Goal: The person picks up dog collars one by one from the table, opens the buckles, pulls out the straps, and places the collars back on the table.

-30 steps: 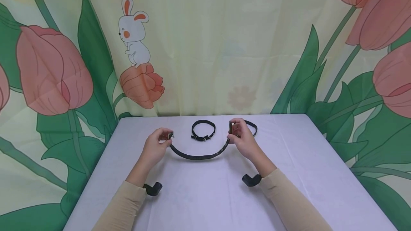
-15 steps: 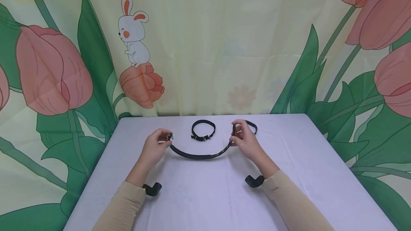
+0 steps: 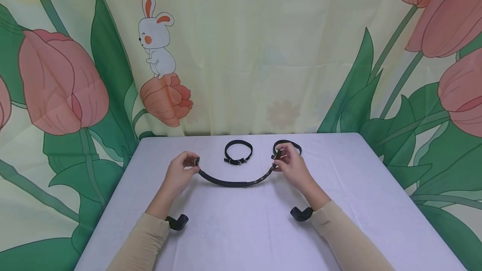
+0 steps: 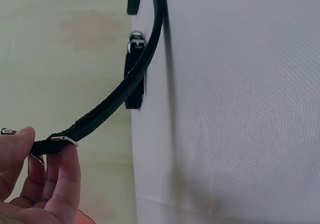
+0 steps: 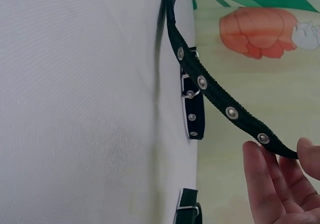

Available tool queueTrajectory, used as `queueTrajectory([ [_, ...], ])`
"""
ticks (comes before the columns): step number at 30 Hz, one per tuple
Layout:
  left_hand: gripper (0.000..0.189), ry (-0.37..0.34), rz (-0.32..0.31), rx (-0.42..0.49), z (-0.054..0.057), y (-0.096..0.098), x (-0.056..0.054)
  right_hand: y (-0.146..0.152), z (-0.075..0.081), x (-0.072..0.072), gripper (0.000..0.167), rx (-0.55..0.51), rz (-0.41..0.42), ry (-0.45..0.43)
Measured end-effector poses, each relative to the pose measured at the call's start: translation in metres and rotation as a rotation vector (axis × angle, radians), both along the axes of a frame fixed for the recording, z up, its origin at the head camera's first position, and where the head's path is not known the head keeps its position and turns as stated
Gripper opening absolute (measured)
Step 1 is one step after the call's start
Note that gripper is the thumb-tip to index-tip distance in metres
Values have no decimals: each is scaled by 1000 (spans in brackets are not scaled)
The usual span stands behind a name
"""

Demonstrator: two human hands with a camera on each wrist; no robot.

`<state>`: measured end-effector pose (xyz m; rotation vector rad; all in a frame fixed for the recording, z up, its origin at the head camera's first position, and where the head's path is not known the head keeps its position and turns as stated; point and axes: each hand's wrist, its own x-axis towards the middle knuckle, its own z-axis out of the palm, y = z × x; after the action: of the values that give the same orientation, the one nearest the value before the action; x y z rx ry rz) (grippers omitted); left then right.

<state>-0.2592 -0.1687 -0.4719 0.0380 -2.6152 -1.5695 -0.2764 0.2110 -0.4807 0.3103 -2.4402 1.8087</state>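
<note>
A black collar (image 3: 233,184) hangs in a downward curve between my two hands, over the white table. My left hand (image 3: 180,171) pinches its buckle end; in the left wrist view silver metal loops (image 4: 65,140) sit beside the fingertips. The other end, lined with metal eyelets (image 5: 231,112), is pinched between the thumb and fingers of my right hand (image 3: 293,166). Behind the held strap, a second black collar (image 3: 236,162), buckled into a ring, stands on the table. A third looped collar (image 3: 297,145) is partly hidden by my right hand.
White cloth covers the table (image 3: 233,233). A curtain (image 3: 241,53) printed with tulips and a rabbit hangs right behind its far edge. Black wrist-worn camera pieces (image 3: 178,222) stick out inward near both sleeves.
My right hand has shifted slightly right and toward me, uncovering more of the third collar. The held strap has spread a little wider. My left hand has barely moved.
</note>
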Motion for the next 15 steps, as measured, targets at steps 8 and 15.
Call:
queueTrajectory([
  [8,30,-7,0,-6,0,-2,1,3,-3,0,44,1,-28,-1],
  [15,31,-14,-2,5,0,-4,2,6,-4,-2,46,-59,-21,-33],
])
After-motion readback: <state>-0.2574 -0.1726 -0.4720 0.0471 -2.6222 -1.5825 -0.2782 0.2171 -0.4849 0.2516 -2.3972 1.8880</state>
